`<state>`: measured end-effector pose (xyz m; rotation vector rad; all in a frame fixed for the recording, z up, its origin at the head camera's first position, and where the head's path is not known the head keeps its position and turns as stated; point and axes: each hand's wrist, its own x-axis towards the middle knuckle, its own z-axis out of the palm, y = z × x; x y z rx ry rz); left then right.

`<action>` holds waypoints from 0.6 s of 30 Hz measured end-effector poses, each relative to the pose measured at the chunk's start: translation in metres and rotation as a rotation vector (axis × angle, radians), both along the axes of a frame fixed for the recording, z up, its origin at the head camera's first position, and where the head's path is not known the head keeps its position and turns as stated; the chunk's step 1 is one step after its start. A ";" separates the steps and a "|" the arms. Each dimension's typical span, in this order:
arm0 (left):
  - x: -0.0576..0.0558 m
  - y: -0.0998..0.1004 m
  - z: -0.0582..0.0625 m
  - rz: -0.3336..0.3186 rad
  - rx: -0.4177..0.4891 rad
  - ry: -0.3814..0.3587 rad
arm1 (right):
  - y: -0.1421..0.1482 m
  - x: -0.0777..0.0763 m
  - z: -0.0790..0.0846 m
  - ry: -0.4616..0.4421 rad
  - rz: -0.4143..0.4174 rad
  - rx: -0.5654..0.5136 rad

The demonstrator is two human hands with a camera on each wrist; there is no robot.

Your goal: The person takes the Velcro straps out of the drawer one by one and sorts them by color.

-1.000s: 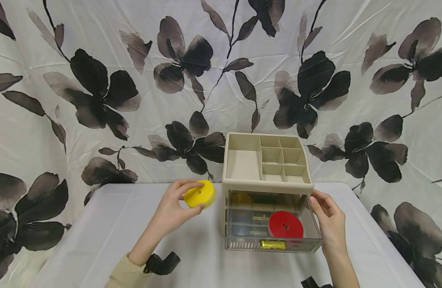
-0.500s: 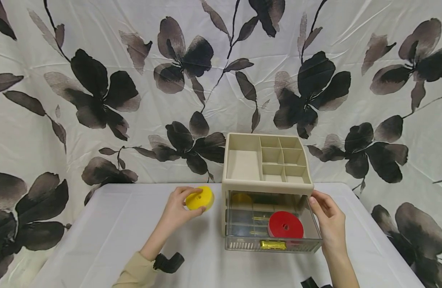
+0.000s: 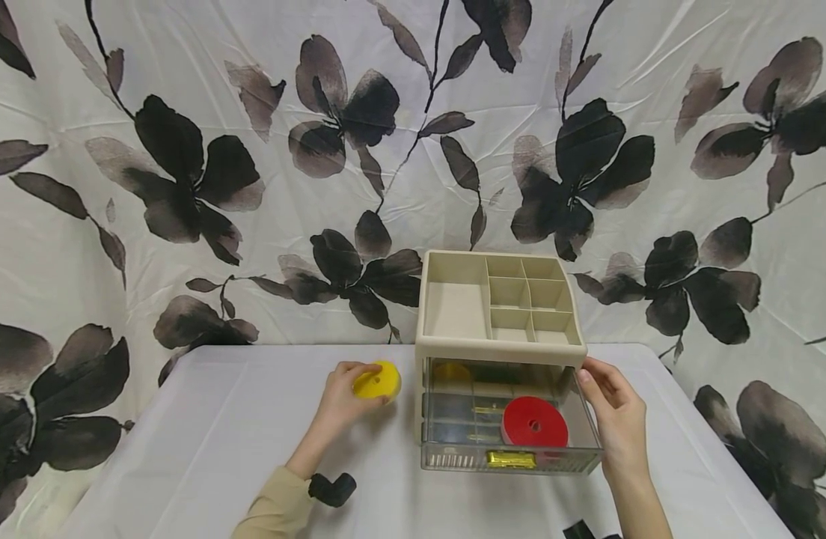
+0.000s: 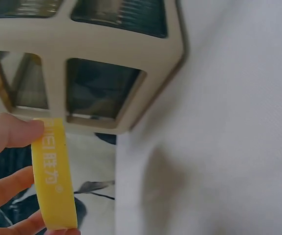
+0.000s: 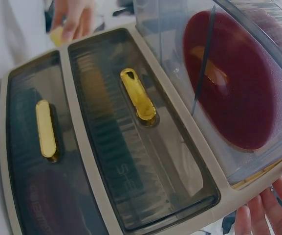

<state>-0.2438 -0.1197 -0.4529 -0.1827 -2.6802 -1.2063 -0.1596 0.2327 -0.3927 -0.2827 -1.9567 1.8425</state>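
Note:
My left hand [image 3: 339, 404] pinches a yellow tape roll [image 3: 386, 380] by its edge, to the left of a beige drawer organizer [image 3: 500, 349]. White lettering runs along the roll's rim in the left wrist view. My right hand [image 3: 620, 423] rests at the organizer's right side, its thumb beside the pulled-out clear top drawer [image 3: 447, 457]. In the right wrist view, fingertips [image 5: 258, 215] lie against the beige frame. A red tape roll [image 3: 534, 421] lies in that drawer, at the right behind its gold handle [image 3: 510, 459].
Below the top drawer, two closed drawers with gold handles [image 5: 138, 95] show in the right wrist view. The organizer's top has a divided tray [image 3: 453, 307]. Behind the white table [image 3: 251, 419] hangs a floral cloth [image 3: 420, 187].
My left hand has come slightly nearer and lower with the yellow tape roll, which has tilted a little. My right hand and the drawer have stayed in place.

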 end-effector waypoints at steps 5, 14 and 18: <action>-0.007 0.004 -0.011 0.017 -0.013 -0.018 | 0.000 0.000 0.000 -0.001 0.000 0.003; -0.017 0.009 -0.027 0.020 -0.050 -0.025 | -0.001 0.000 -0.001 0.010 0.003 0.012; -0.020 0.009 -0.033 0.023 -0.076 -0.037 | -0.001 0.001 -0.001 0.012 -0.001 0.019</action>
